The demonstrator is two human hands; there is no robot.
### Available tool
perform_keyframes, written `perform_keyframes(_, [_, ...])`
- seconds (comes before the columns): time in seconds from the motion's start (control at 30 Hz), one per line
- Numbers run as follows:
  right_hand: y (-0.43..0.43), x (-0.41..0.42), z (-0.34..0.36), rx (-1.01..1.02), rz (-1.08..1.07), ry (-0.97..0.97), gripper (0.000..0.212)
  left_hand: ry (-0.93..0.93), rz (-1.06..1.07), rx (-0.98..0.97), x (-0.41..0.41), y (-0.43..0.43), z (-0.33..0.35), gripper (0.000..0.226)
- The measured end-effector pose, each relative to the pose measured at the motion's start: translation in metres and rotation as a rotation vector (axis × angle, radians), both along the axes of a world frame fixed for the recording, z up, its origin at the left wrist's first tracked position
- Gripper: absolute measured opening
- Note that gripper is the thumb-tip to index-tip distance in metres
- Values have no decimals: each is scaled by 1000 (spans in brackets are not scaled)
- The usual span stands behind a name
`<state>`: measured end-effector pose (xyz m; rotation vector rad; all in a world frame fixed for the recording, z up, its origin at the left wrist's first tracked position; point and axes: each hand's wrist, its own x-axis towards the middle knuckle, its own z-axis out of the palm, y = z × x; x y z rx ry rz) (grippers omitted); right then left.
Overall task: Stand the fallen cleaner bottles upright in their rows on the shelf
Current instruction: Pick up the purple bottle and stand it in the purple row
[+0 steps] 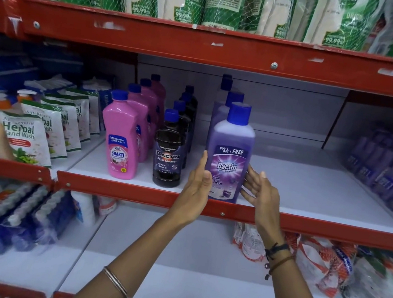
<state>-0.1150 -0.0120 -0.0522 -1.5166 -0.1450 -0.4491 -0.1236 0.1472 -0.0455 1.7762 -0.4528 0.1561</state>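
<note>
The purple Bactin bottle [231,154] stood upright at the very front of the shelf [311,191], its base just behind the red front rail [133,191] and its label facing out, heading a short row of the same purple bottles [225,102] running back toward the wall. It seemed set there to keep the row's face even with the pink bottles [122,137] and the dark Bactin bottles [169,157] to its left, which also stood upright in their own rows. I could see no bottle lying down on that shelf. The left hand [197,182] was beside the bottle's lower left side, palm turned in, fingers straight and touching or all but touching it. The right hand [259,191] mirrored it on the other side, fingers spread and curved toward the label. Neither grip was closed; both were wide and loose, cupping the bottle rather than clamping it, which I took for steadying or squaring it up.
</note>
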Motion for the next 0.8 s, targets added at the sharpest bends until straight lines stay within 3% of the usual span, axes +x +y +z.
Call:
perform_keyframes(0.13, [7, -6, 1, 4, -8, 10, 48, 6, 18, -8, -1, 7, -3, 83])
perform_keyframes(0.2, [18, -14, -1, -13, -141, -51, 48, -66, 131, -84, -4, 10, -5, 77])
perform_keyframes(0.3, [41, -31, -3, -49, -346, -351, 53, -229, 352, -258, -6, 26, -3, 72])
perform_keyframes(0.4, [70, -36, -5, -173, -201, -525, 51, -256, 444, -283, 2, 52, 3, 78])
perform_keyframes(0.5, [110, -26, -2, -212, 39, -360, 48, -160, 400, -208, 14, 74, 1, 82])
perform_keyframes(0.63, [147, 9, -1, -209, 144, -24, 59, -148, 272, -131, 28, 88, -3, 84])
perform_keyframes(0.7, [153, 23, -1, -165, 171, 14, 66, -129, 210, -107, 29, 95, -1, 91])
perform_keyframes(0.8, [154, 25, 1, -116, 155, 24, 58, -89, 163, -79, 25, 104, 3, 89])
